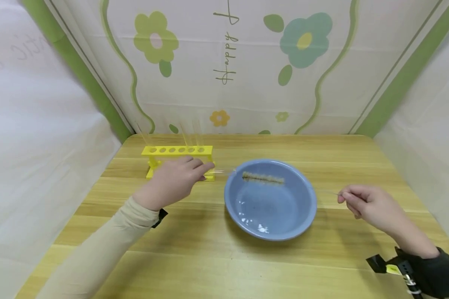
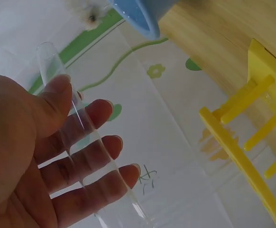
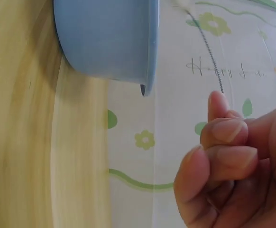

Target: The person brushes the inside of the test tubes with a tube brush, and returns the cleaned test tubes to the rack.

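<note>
My left hand [image 1: 177, 180] holds a clear glass test tube [image 2: 83, 118] between thumb and fingers, beside the yellow test tube rack [image 1: 176, 150]. In the head view the tube points right, toward the basin rim. My right hand [image 1: 372, 203] pinches the thin twisted wire handle [image 3: 209, 47] of a test tube brush. Its pale bristle head [image 1: 263, 178] hangs over the blue basin [image 1: 270, 236], apart from the tube. Water shines in the basin. Several clear tubes [image 1: 198, 135] stand in the rack, at its left and right ends.
The wooden table [image 1: 224, 274] carries the basin at its middle and the rack at the back left. A white cloth [image 1: 247, 99] with printed flowers closes off the back, and pale cloth walls stand on both sides.
</note>
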`<state>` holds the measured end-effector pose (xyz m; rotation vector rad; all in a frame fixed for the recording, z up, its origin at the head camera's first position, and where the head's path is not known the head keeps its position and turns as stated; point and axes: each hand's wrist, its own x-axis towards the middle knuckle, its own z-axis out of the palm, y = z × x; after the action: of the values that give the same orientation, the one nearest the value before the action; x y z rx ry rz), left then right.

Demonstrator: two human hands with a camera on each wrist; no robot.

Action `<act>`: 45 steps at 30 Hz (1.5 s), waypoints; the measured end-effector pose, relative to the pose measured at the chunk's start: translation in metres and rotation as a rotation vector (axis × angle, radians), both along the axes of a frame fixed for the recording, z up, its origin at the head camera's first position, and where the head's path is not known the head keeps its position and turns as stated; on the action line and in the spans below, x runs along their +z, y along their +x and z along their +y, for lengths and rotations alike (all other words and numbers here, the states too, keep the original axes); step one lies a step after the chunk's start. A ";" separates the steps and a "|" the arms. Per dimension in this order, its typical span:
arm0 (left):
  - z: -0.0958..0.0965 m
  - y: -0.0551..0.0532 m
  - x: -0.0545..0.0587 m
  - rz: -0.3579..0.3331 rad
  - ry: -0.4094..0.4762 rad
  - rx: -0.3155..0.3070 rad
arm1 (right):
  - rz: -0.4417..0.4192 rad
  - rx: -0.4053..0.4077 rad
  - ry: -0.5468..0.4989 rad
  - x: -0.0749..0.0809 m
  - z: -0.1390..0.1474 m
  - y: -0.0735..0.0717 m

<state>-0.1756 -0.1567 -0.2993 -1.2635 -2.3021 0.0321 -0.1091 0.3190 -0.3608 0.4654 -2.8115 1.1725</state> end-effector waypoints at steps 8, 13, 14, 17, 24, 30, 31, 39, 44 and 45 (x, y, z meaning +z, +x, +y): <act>0.014 0.001 -0.008 0.083 -0.092 -0.008 | -0.032 0.002 -0.105 -0.002 0.009 0.007; 0.020 0.002 -0.008 0.094 -0.084 -0.026 | -0.008 0.027 -0.121 -0.003 0.010 0.008; 0.020 0.002 -0.007 0.099 -0.083 -0.027 | -0.005 0.033 -0.129 -0.004 0.010 0.008; 0.022 0.004 -0.007 0.099 -0.078 -0.029 | 0.000 0.049 -0.148 -0.006 0.010 0.008; 0.022 0.005 -0.008 0.090 -0.082 -0.022 | 0.018 0.062 -0.128 -0.005 0.007 0.008; 0.024 0.005 -0.008 0.099 -0.082 -0.023 | 0.067 0.045 -0.048 0.001 0.000 0.009; 0.024 0.005 -0.008 0.107 -0.084 -0.025 | 0.084 0.046 -0.034 0.002 -0.002 0.008; 0.028 0.005 -0.010 0.121 -0.085 -0.033 | 0.231 0.085 0.048 0.006 -0.017 0.006; 0.028 0.005 -0.010 0.121 -0.071 -0.040 | 0.301 0.102 0.096 0.007 -0.022 0.004; 0.028 0.005 -0.010 0.119 -0.069 -0.039 | 0.316 0.107 0.106 0.007 -0.023 0.003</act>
<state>-0.1703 -0.1286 -0.3095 -1.3044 -2.1910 0.1699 -0.1058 0.2962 -0.3536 0.7444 -2.6091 0.8770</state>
